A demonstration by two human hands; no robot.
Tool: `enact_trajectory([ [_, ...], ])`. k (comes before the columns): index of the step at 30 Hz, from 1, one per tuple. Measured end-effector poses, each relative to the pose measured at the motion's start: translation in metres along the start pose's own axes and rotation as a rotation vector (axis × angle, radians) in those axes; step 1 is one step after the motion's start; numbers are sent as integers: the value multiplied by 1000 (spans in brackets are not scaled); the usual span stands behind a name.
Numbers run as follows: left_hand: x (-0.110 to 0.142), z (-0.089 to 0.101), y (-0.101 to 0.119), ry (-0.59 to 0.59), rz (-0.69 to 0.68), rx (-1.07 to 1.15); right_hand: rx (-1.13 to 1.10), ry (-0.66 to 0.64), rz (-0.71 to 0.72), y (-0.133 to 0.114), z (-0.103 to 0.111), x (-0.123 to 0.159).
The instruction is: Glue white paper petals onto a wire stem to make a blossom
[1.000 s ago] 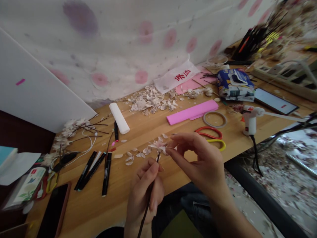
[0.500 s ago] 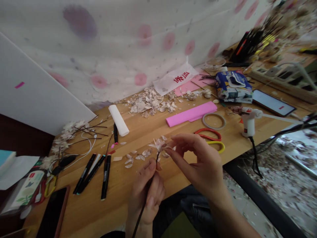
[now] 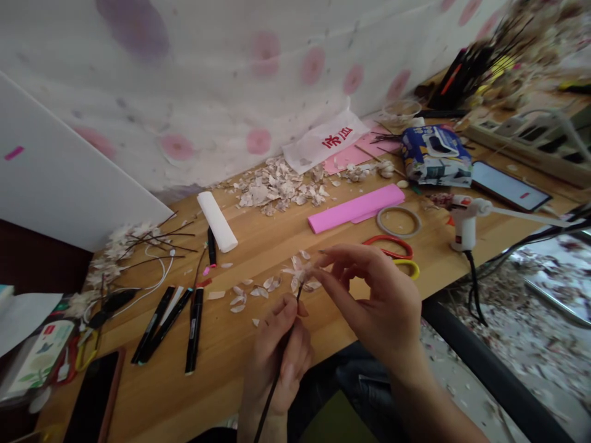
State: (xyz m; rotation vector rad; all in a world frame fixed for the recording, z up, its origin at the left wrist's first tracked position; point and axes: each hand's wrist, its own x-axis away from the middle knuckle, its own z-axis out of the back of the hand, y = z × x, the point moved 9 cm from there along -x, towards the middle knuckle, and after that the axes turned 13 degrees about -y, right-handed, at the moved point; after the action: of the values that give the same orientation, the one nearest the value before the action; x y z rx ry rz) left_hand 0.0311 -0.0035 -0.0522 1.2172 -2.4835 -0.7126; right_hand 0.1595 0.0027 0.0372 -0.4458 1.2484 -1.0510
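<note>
My left hand (image 3: 281,354) is closed around a thin dark stem (image 3: 272,394), which slants up from the bottom of the view. A small whitish flower (image 3: 295,269) of thin, pale petals tops the stem. Thumb and forefinger of my right hand (image 3: 376,301) are pinched together at the flower's right side, on a petal whose outline is partly hidden by the fingertips. Several loose petals (image 3: 268,285) lie on the wooden table left of and behind the flower.
A heap of dry petals (image 3: 277,184), a pink paper roll (image 3: 355,208), a tape ring (image 3: 399,222) and scissors with red and yellow handles (image 3: 406,269) lie beyond my hands. Black markers (image 3: 194,329) are at left, a hot glue gun (image 3: 463,227) at right.
Both hands and the flower have shifted slightly right in the view, while the table things have shifted slightly left. The right fingers remain pinched at the flower.
</note>
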Motion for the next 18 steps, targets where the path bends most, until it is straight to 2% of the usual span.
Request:
enact_trajectory([
  [3, 1, 1, -2, -9, 7, 12, -60, 100, -19, 4, 11, 4],
  [5, 1, 2, -3, -22, -14, 21, -53, 116, 15, 1, 15, 5],
  [9, -3, -3, 1, -85, -123, 38, 5, -40, 157, -12, 8, 4],
  [12, -3, -7, 5, -115, -160, 4, 2, -150, 201, -17, -1, 3],
  [16, 0, -6, 6, -84, -139, -91, 32, -182, 213, -19, -5, 2],
  [18, 1, -6, 10, -90, -191, -130, 47, -178, 220, -19, -6, 2],
])
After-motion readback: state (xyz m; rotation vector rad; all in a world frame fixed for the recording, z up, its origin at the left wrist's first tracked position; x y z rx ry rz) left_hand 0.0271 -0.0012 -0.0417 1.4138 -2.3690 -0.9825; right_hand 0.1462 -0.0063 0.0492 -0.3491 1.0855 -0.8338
